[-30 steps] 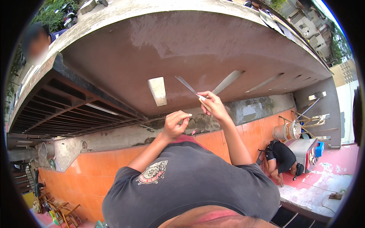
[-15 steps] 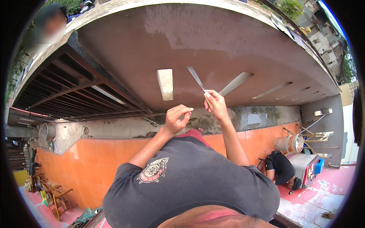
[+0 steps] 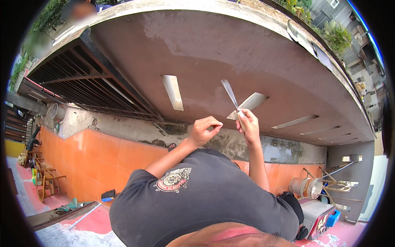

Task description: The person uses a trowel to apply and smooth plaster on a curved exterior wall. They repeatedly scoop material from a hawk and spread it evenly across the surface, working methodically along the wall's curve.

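My right hand (image 3: pixel 247 125) grips a scraper (image 3: pixel 229 92) by its light handle, its long thin metal blade pointing up toward a brownish plastered wall (image 3: pixel 197 49). To its lower left, my left hand (image 3: pixel 205 129) is curled with thumb and index finger close together; whatever they might hold is too small to make out. Neither hand touches the wall, which has narrow slanted openings (image 3: pixel 172 92) behind the hands.
A black metal gate (image 3: pixel 82 78) stands at the left. Below lie a wet concrete strip (image 3: pixel 284 150) and orange tiled floor (image 3: pixel 94 156). Buckets (image 3: pixel 300 187), wooden chairs (image 3: pixel 49 181) and a partly hidden crouching person in black (image 3: pixel 298 214) are around. Another person (image 3: pixel 78 12) is beyond the wall.
My view has shifted, and both hands with the scraper now appear farther right in it. The crouching person at lower right has become mostly hidden behind my body.
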A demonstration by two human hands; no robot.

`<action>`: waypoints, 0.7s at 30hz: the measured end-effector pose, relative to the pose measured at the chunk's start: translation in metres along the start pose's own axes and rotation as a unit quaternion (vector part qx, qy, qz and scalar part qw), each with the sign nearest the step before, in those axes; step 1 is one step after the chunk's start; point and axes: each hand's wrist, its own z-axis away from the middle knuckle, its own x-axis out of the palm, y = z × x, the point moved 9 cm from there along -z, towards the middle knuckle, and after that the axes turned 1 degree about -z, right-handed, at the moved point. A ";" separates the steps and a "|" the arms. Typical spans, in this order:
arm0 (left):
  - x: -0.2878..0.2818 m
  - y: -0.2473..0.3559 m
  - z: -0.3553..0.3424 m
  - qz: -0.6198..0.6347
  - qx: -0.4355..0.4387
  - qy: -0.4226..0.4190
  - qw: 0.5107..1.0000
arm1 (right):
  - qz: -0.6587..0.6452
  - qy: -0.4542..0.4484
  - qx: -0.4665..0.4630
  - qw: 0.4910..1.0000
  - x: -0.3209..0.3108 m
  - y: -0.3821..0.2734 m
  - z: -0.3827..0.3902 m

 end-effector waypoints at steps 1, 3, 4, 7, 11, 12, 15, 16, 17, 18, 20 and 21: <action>0.009 0.001 0.001 0.000 -0.007 -0.002 1.000 | -0.001 0.001 -0.002 1.000 -0.012 -0.002 0.000; 0.022 0.005 0.004 0.000 -0.002 0.008 1.000 | -0.014 0.012 0.015 1.000 -0.031 -0.002 -0.001; 0.025 0.007 0.005 -0.001 -0.002 0.012 1.000 | -0.011 0.007 0.018 1.000 -0.035 -0.003 -0.003; 0.028 0.009 0.007 -0.010 -0.016 0.030 0.999 | -0.012 -0.015 0.004 1.000 -0.038 -0.009 -0.008; 0.026 0.010 0.004 -0.038 -0.031 0.045 0.998 | -0.028 -0.057 -0.011 0.998 -0.025 -0.014 -0.011; 0.026 0.013 0.004 -0.034 -0.020 0.044 0.998 | -0.031 -0.065 -0.013 0.997 -0.021 -0.014 -0.011; 0.028 0.014 0.005 -0.029 -0.021 0.043 0.998 | -0.046 -0.067 -0.012 0.997 -0.017 -0.010 -0.009; 0.029 0.014 0.007 -0.030 -0.023 0.044 0.998 | -0.063 -0.068 -0.005 0.996 -0.016 -0.006 -0.008; 0.028 0.014 0.009 -0.028 -0.027 0.046 0.998 | -0.052 -0.059 -0.001 0.997 -0.017 -0.003 -0.008; 0.027 0.013 0.012 -0.024 -0.032 0.052 0.998 | -0.053 -0.057 0.006 0.997 -0.017 0.001 -0.007; 0.022 0.013 0.018 -0.013 -0.035 0.050 0.998 | -0.053 -0.054 0.015 0.997 -0.014 0.006 -0.006; 0.017 0.014 0.021 0.000 -0.037 0.051 0.998 | -0.055 -0.057 0.018 0.997 -0.010 0.008 -0.005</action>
